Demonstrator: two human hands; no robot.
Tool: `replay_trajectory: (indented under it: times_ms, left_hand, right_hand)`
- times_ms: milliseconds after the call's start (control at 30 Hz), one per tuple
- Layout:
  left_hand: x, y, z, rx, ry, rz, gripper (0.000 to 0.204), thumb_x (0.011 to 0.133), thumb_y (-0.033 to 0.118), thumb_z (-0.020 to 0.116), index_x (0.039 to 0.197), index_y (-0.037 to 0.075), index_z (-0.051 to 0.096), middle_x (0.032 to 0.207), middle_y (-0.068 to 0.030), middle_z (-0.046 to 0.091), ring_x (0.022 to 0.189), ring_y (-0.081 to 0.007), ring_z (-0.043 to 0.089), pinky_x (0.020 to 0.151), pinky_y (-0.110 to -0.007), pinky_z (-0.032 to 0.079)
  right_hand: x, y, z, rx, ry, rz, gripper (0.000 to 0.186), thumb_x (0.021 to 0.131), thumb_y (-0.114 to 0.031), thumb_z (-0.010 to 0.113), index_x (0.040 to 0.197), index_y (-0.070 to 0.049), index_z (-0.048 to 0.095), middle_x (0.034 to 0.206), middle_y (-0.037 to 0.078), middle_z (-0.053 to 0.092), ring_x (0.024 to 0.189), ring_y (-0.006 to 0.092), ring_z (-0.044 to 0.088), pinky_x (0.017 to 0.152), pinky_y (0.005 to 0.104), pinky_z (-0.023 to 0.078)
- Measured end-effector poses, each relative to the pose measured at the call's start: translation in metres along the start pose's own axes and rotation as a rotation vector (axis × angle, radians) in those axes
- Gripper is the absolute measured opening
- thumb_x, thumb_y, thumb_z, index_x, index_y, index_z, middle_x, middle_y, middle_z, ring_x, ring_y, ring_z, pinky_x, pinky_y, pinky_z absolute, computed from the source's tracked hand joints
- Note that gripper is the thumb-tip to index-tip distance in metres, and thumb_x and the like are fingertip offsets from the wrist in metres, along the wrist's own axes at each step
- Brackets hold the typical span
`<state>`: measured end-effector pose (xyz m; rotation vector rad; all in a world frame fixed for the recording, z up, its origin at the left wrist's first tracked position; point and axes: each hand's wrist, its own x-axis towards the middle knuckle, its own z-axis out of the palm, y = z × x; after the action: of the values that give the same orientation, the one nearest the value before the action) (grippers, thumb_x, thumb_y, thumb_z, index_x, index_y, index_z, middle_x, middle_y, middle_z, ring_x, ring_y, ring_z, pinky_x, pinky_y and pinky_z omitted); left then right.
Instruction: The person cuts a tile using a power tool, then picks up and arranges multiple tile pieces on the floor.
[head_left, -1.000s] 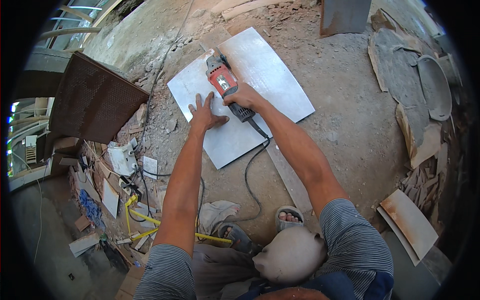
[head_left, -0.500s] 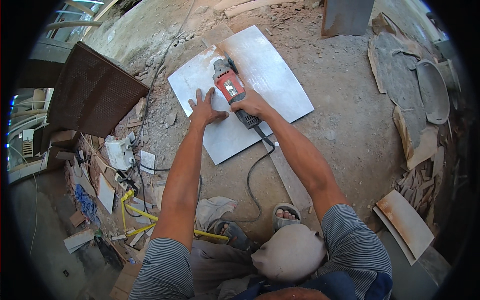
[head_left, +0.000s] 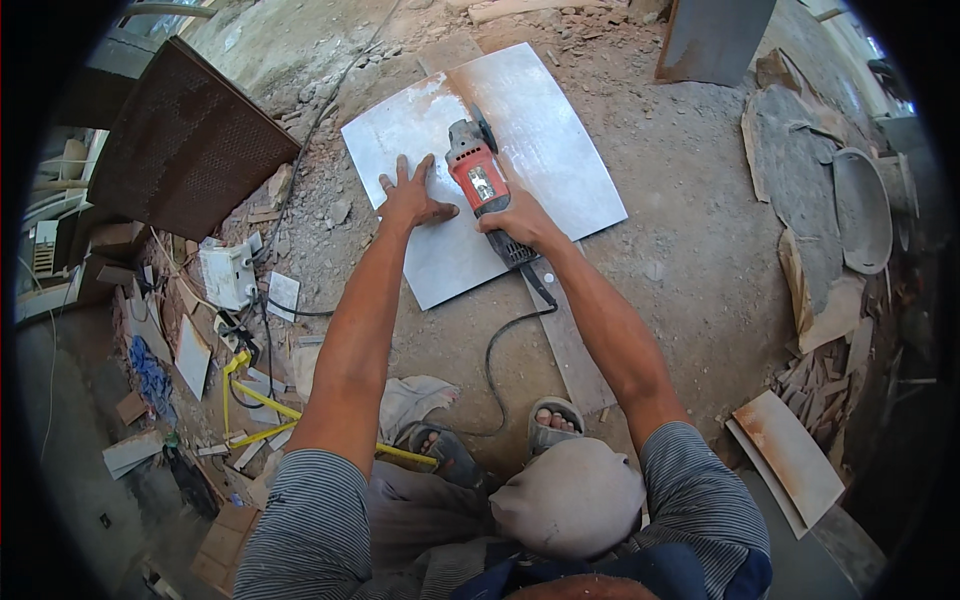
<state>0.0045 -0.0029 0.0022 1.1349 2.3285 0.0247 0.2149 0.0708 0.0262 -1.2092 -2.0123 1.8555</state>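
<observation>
A red and grey angle grinder (head_left: 478,180) is tilted over a large pale tile (head_left: 565,150) on the ground. My right hand (head_left: 520,218) is wrapped round its rear body. The grinder's disc (head_left: 484,128) stands on edge at the tile, along a brownish dusty line; how deep it sits, I cannot tell. To the left of the tool, my left hand (head_left: 410,196) lies on the tile with fingers spread, holding nothing. A black cord (head_left: 492,360) runs from the grinder's rear end back toward my feet.
A narrow board (head_left: 575,350) reaches out from under the tile, near my sandalled foot (head_left: 553,420). A white electrical box (head_left: 228,277), yellow frame (head_left: 262,408) and tile scraps lie left. Stacked tile pieces (head_left: 790,455) and a grey basin (head_left: 862,210) are right.
The grinder has moved a little toward me along the dusty line. My left hand stays spread on the tile. The whole view has shifted slightly.
</observation>
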Motion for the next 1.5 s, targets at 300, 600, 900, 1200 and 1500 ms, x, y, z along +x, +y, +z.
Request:
replay_trajectory:
  times_ms: [300,600,900,1200,1500]
  left_hand:
    - [0.0,0.003,0.002,0.018,-0.014,-0.025,0.119,0.052,0.052,0.087,0.149,0.041,0.02,0.161,-0.0061,0.003,0.142,-0.051,0.008,0.097,-0.076,0.031]
    - [-0.001,0.004,0.005,-0.002,-0.007,-0.032,0.116,0.053,0.05,0.086,0.149,0.042,0.021,0.161,-0.0056,0.004,0.142,-0.0494,0.009,0.097,-0.076,0.031]
    - [-0.001,0.005,0.005,-0.016,0.002,-0.041,0.114,0.054,0.05,0.086,0.148,0.042,0.023,0.161,-0.0051,0.006,0.143,-0.0489,0.009,0.097,-0.078,0.029]
    - [-0.007,0.008,-0.001,0.005,-0.002,-0.058,0.113,0.055,0.051,0.086,0.148,0.042,0.023,0.161,-0.0053,0.006,0.143,-0.048,0.009,0.098,-0.078,0.028]
    - [-0.012,0.011,-0.005,0.027,-0.01,-0.081,0.111,0.058,0.052,0.084,0.149,0.043,0.02,0.161,-0.0034,0.004,0.144,-0.0457,0.008,0.098,-0.078,0.029]
  right_hand:
    - [-0.026,0.004,-0.002,-0.02,-0.028,0.054,0.062,0.058,-0.025,0.078,0.109,0.003,0.058,0.096,0.016,0.066,0.087,0.0265,0.062,0.081,0.0332,0.049]
    - [-0.047,0.01,-0.004,-0.028,-0.034,0.056,0.061,0.058,-0.025,0.077,0.108,0.003,0.057,0.094,0.015,0.065,0.087,0.0253,0.062,0.081,0.0333,0.048]
    - [-0.072,0.02,-0.002,-0.084,-0.004,0.094,0.069,0.057,-0.027,0.078,0.114,0.003,0.054,0.098,0.016,0.064,0.089,0.0266,0.062,0.084,0.0343,0.048]
    - [-0.095,0.032,-0.001,-0.128,-0.019,0.105,0.072,0.058,-0.028,0.078,0.116,0.005,0.052,0.104,0.018,0.062,0.094,0.0283,0.06,0.085,0.0349,0.047]
    - [-0.115,0.044,-0.001,-0.029,-0.068,0.115,0.06,0.058,-0.023,0.079,0.107,0.003,0.057,0.096,0.012,0.062,0.087,0.0237,0.059,0.083,0.0339,0.047]
